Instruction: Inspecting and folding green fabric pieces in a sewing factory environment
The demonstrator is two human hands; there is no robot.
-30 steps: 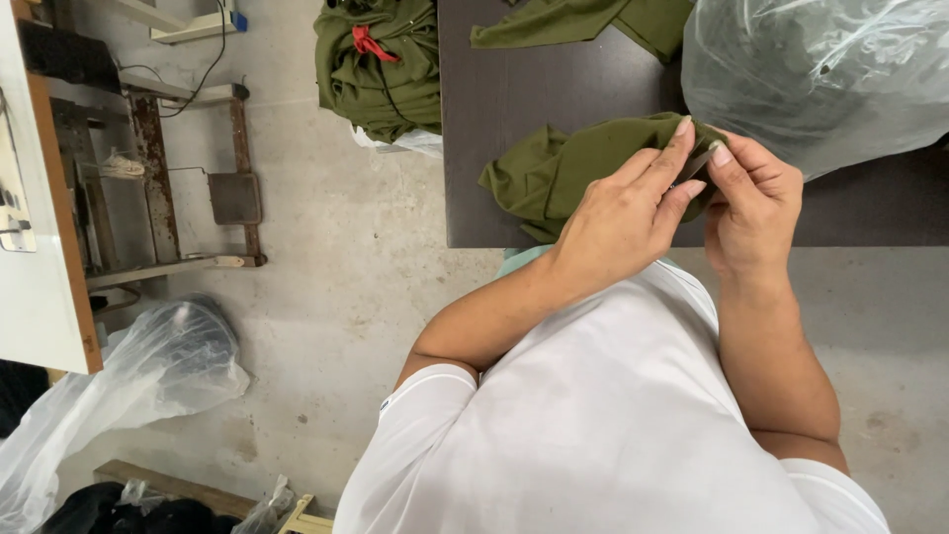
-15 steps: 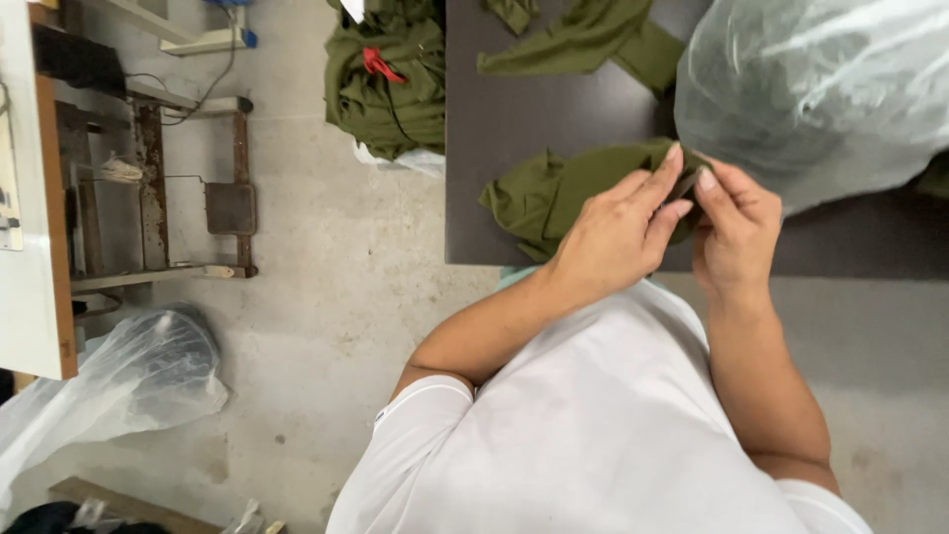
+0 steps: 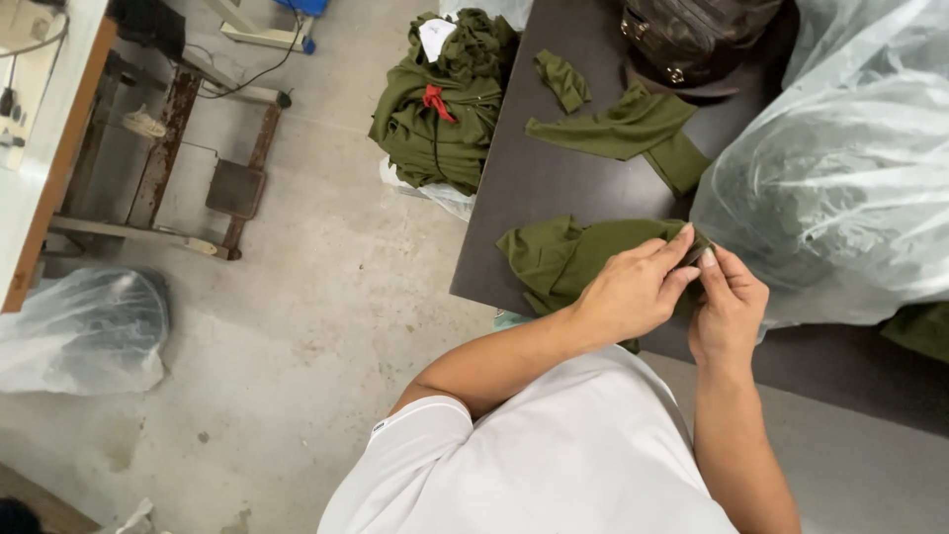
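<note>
We pinch, with closed fingertips of our left hand (image 3: 633, 292) and right hand (image 3: 727, 311), one edge of a crumpled olive-green fabric piece (image 3: 563, 259) lying at the near edge of the dark brown table (image 3: 534, 178), just beside a large clear plastic bag (image 3: 840, 188).

Both hands, left hand (image 3: 638, 287) and right hand (image 3: 730, 307), pinching olive fabric piece (image 3: 563, 259) on dark table (image 3: 539, 178)
</note>
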